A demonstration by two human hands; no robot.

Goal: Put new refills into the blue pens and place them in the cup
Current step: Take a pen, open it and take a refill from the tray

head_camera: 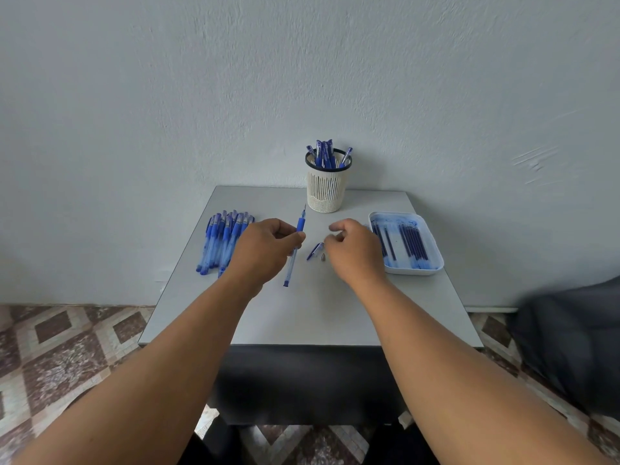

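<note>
Left hand (265,245) pinches the refilled pen (295,245), right hand (352,245) hovers, fingers loosely curled and empty, over the tip (323,257) and cap (315,251); screwing on comes next, I reckon.

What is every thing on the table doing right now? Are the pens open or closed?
left hand: holds the open pen
open pen: cap and tip off, refill poking out
right hand: fingers curled, above the loose parts
pen cap: off, lying flat
metal tip: unscrewed, on the table
cup: upright, pens inside
pen pile: lying flat
tray: holds refills
</note>
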